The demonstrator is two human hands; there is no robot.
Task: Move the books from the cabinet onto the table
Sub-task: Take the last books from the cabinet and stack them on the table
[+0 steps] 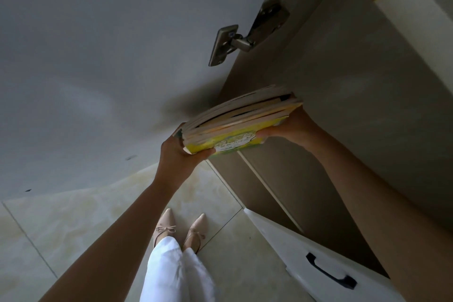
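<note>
A stack of thin, worn paperback books, the bottom one with a yellow-and-green cover, is held in the air between both hands, in front of the open tall beige cabinet. The left hand grips the stack's near left corner, its thumb lying along the underside of the yellow cover and the rest of its fingers hidden behind the books. The right hand holds the stack's right end from below, thumb tip pressed on the cover; its other fingers are out of sight under the stack. The stack tilts, right end higher than left.

Above the books a metal hinge joins the cabinet's side wall to the open white door (swung wide to the left). Lower right, a white panel with a black handle stands beside the cabinet's lower compartment. Below, on the pale glossy tiled floor, stand two pointed beige shoes with bows under white trousers.
</note>
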